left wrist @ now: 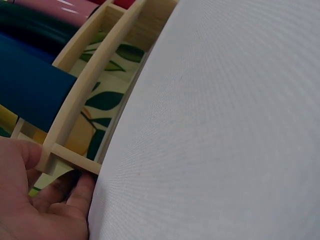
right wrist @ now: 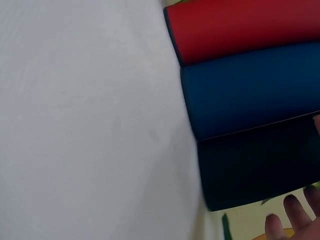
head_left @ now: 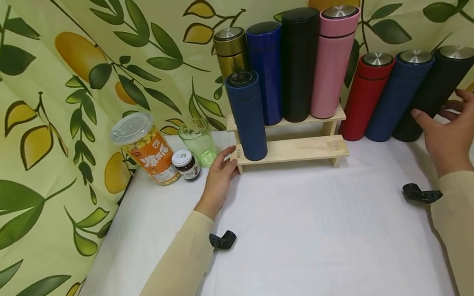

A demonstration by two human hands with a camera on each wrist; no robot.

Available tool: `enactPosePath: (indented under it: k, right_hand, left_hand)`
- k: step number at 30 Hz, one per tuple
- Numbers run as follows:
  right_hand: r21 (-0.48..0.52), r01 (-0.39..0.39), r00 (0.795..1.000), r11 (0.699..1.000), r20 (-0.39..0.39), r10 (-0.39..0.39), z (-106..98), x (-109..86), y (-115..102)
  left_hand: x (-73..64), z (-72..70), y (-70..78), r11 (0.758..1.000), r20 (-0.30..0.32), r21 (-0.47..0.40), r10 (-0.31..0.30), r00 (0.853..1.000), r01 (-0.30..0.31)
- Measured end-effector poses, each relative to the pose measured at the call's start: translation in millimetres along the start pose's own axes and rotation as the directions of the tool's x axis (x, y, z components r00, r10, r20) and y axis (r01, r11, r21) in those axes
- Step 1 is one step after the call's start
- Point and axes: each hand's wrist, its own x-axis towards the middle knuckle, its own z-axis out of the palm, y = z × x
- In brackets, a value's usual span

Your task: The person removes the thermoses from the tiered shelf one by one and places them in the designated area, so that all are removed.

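Observation:
My left hand (head_left: 221, 171) holds the left end of a two-step wooden rack (head_left: 297, 150), thumb at the lower step's corner and fingers by its leg. A blue thermos (head_left: 247, 118) stands on the lower step near that hand. My right hand (head_left: 454, 134) is at a black thermos (head_left: 424, 92) on the table. Its thumb lies on the near side; in the right wrist view, the spread fingertips (right wrist: 290, 202) lie just off the edge of the black thermos. Beside it stand another blue thermos (head_left: 397, 99) and a red thermos (head_left: 365, 102).
On the upper step are a gold thermos (head_left: 231, 55), a shiny blue thermos (head_left: 267, 73), a tall black thermos (head_left: 301, 65) and a pink thermos (head_left: 335, 67). Left of the rack stand an orange-labelled snack tub (head_left: 152, 156), a small jar (head_left: 187, 167) and a green glass (head_left: 199, 144). Patterned cloth (head_left: 47, 137) hangs behind.

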Motion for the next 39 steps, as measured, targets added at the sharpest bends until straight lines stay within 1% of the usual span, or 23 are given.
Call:
enactPosePath:
  k: [5, 10, 15, 17, 18, 21, 22, 26, 28, 30, 33, 34, 35, 37, 39]
  right_hand:
    - [0.030, 0.025, 0.997, 0.999, -0.074, -0.023, -6.4, -3.3, -12.9]
    - [0.092, 0.038, 0.994, 0.995, -0.110, -0.028, -13.1, -8.3, -30.7]
    - [0.190, 0.075, 0.991, 0.979, -0.121, -0.053, -19.5, -12.7, -46.6]
    - [0.275, 0.073, 0.993, 0.959, -0.109, -0.044, -22.2, -13.8, -52.6]
    - [0.319, 0.068, 0.994, 0.945, -0.100, -0.037, -23.3, -14.2, -55.6]
    - [0.450, 0.064, 0.996, 0.891, -0.084, -0.029, -25.8, -16.0, -64.3]
    - [0.498, 0.068, 0.996, 0.864, -0.080, -0.032, -26.2, -16.9, -67.0]
    - [0.586, 0.116, 0.993, 0.802, -0.091, -0.077, -23.4, -23.0, -76.9]
    - [0.640, 0.139, 0.990, 0.756, -0.087, -0.109, -20.0, -27.5, -81.2]
    - [0.643, 0.177, 0.983, 0.745, -0.079, -0.166, -16.0, -33.4, -84.9]
    - [0.689, 0.226, 0.963, 0.689, -0.050, -0.265, -9.6, -43.7, -90.3]
    - [0.700, 0.245, 0.952, 0.670, -0.042, -0.305, -7.1, -47.2, -91.5]
    - [0.721, 0.261, 0.939, 0.642, -0.036, -0.342, -4.2, -50.5, -92.7]
    - [0.781, 0.268, 0.916, 0.564, -0.026, -0.400, 1.6, -56.6, -95.1]
    - [0.821, 0.254, 0.898, 0.511, -0.004, -0.440, 6.6, -62.8, -98.4]
  left_hand:
    - [-0.9, 0.4, 0.6, 1.000, 0.002, -0.004, -0.007, 1.000, 0.007]
    - [-1.3, 1.2, 2.0, 1.000, -0.002, -0.008, -0.007, 1.000, 0.007]
    - [-0.6, 0.5, 1.2, 1.000, -0.002, 0.001, -0.006, 1.000, 0.006]
    - [-0.4, 0.1, 0.7, 1.000, 0.000, 0.005, -0.005, 1.000, 0.005]
    - [-0.2, -0.3, 0.3, 1.000, 0.002, 0.005, -0.004, 1.000, 0.004]
    - [-0.5, -0.6, 0.0, 1.000, 0.004, 0.004, -0.005, 1.000, 0.005]
    - [-0.6, -0.6, 0.0, 1.000, 0.004, 0.004, -0.005, 1.000, 0.005]
    - [0.2, -1.0, -0.9, 1.000, 0.004, 0.005, -0.006, 1.000, 0.006]
    - [0.4, -1.4, -1.3, 1.000, 0.003, 0.006, -0.007, 1.000, 0.007]
    - [0.9, -1.8, -1.7, 1.000, 0.002, 0.004, -0.007, 1.000, 0.007]
    - [0.8, -2.0, -1.8, 1.000, 0.002, 0.001, -0.008, 1.000, 0.008]
    - [1.0, -2.0, -1.8, 1.000, 0.002, 0.000, -0.009, 1.000, 0.009]
    - [0.8, -1.8, -1.5, 1.000, 0.000, 0.002, -0.009, 1.000, 0.009]
    - [0.5, -1.4, -1.2, 1.000, -0.001, 0.004, -0.011, 1.000, 0.011]
    - [0.2, -0.8, -0.5, 1.000, -0.003, 0.003, -0.010, 1.000, 0.010]
